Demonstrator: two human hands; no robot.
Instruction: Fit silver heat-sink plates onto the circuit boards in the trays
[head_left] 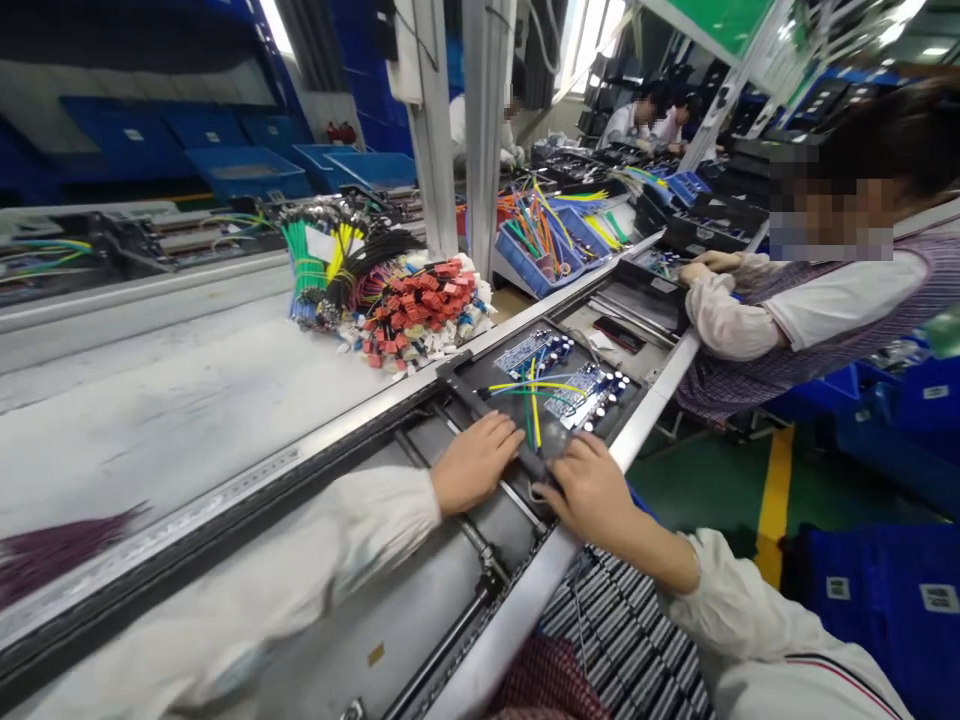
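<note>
A black tray (469,372) sits on the conveyor, holding two blue circuit boards (581,395) with white and dark components. Yellow, green and blue wires (534,400) cross over the boards. My left hand (478,465) rests at the tray's near side, fingers together and bent over its edge. To its right, my right hand (592,485) is closed at the near right corner, thumb below and fingers on top. Between the hands shows a dark rounded piece, apparently the tray's near wall. The undersides of both hands' grips are hidden.
Bundled wires with red connectors (427,305) and green wires (298,265) lie on the white bench left of the conveyor. Blue bins (525,258) of coloured wires stand beyond. A co-worker (795,290) works at the right over another black tray (660,295). Conveyor rails (645,410) flank the tray.
</note>
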